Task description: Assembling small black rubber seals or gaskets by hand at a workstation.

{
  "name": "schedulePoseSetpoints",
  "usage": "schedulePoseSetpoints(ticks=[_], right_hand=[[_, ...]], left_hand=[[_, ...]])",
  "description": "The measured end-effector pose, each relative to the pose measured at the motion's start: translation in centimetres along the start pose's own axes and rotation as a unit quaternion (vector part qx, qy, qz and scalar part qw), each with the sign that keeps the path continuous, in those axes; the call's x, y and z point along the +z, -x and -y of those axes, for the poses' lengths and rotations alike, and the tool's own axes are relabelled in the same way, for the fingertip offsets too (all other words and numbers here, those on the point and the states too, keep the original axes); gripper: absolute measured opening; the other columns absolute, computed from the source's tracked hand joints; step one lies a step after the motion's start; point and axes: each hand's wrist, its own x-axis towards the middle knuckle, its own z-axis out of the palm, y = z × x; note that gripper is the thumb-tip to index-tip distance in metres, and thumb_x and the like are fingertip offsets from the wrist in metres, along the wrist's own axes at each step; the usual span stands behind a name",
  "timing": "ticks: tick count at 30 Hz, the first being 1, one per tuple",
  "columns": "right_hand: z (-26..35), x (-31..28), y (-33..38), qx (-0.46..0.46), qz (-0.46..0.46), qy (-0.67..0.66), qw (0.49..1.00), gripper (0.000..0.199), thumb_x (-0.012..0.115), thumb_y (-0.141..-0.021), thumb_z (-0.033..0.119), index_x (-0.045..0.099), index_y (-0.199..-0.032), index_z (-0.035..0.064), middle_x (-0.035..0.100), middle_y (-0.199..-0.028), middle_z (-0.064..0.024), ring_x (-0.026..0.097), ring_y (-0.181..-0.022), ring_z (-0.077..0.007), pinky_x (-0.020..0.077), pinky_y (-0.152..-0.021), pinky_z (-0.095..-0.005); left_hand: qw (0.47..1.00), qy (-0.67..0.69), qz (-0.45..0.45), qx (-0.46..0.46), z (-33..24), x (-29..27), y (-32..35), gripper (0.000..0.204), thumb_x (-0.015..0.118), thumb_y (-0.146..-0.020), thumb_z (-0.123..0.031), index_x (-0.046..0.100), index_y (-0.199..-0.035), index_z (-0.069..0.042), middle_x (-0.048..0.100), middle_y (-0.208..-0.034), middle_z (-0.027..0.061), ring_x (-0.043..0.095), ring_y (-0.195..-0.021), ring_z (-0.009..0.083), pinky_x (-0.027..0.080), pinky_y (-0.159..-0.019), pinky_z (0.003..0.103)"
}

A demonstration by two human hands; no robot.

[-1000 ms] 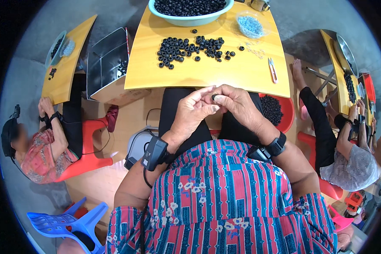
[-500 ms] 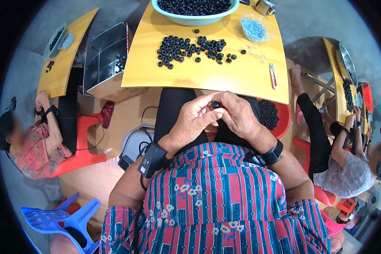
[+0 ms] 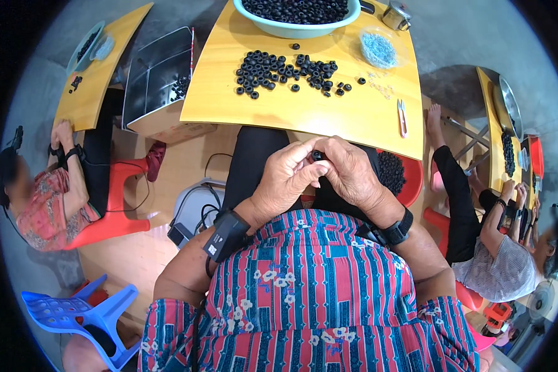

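Atop the yellow worktop [image 3: 328,115], a pale bowl [image 3: 279,28] brims with black rings; both hands' grip pinches one ring [image 3: 317,155] above a concrete floor.

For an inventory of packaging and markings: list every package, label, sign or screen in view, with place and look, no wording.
Label: small white sticker on the black device strapped to the left wrist, rectangular.
Clear bag: on the yellow table's far right, beside the bowl, soft and transparent, holding small pale blue bits.
Cardboard box: left of the table, brown, under a metal tray.
No signs or screens are visible.
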Motion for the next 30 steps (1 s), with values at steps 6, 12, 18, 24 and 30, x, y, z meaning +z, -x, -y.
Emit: schedulePoseSetpoints(ticks=[6,12,18,24,30], right_hand=[[0.3,-0.3,0.1,0.003,-0.004,0.013,1.000,0.024,0.059,-0.083,0.012,0.052,-0.104,0.0040,0.059,-0.091,-0.0172,0.059,-0.085,-0.0361,0.0479,-0.074,-0.0391],[0.3,-0.4,0.1,-0.021,0.001,-0.010,1.000,0.022,0.058,-0.083,0.010,0.053,-0.103,0.0035,0.059,-0.094,-0.0170,0.059,-0.086,-0.0354,0.0480,-0.076,-0.0386],[0.4,-0.2,0.3,-0.038,-0.006,0.008,0.999,0.022,0.058,-0.083,0.010,0.052,-0.104,0.0028,0.059,-0.098,-0.0173,0.059,-0.089,-0.0359,0.0481,-0.077,-0.0384],[0.0,-0.1,0.6,-0.025,-0.001,0.025,0.999,0.022,0.057,-0.085,0.012,0.051,-0.104,0.0032,0.059,-0.100,-0.0178,0.059,-0.090,-0.0364,0.0480,-0.078,-0.0386],[0.0,-0.1,1.0,0.173,0.007,-0.177,0.969,0.020,0.054,-0.091,0.019,0.056,-0.099,0.0012,0.060,-0.078,-0.0089,0.060,-0.070,-0.0197,0.0482,-0.066,-0.0287]], left_hand=[[1.000,0.014,0.018,-0.005,-0.3,-0.1,-0.1,0.044,0.062,-0.089,-0.022,0.051,-0.126,0.001,0.055,-0.094,0.0035,0.055,-0.071,0.0053,0.047,-0.063,0.019],[0.998,0.013,0.047,-0.036,-0.4,-0.6,-0.1,0.047,0.064,-0.088,-0.023,0.050,-0.126,0.001,0.055,-0.090,0.0029,0.054,-0.068,0.0049,0.046,-0.059,0.019],[0.999,-0.026,0.022,0.007,-0.2,-0.4,0.1,0.049,0.066,-0.086,-0.028,0.053,-0.123,0.002,0.054,-0.074,0.0027,0.053,-0.058,0.0051,0.043,-0.052,0.019],[0.998,-0.052,0.008,0.033,0.0,-0.1,0.2,0.050,0.065,-0.087,-0.029,0.052,-0.124,0.002,0.053,-0.076,0.0039,0.053,-0.059,0.0056,0.044,-0.053,0.020],[0.997,-0.061,-0.016,0.045,0.2,-0.2,0.3,0.042,0.066,-0.084,-0.010,0.054,-0.123,-0.001,0.055,-0.088,0.0029,0.054,-0.073,0.0065,0.046,-0.065,0.020]])
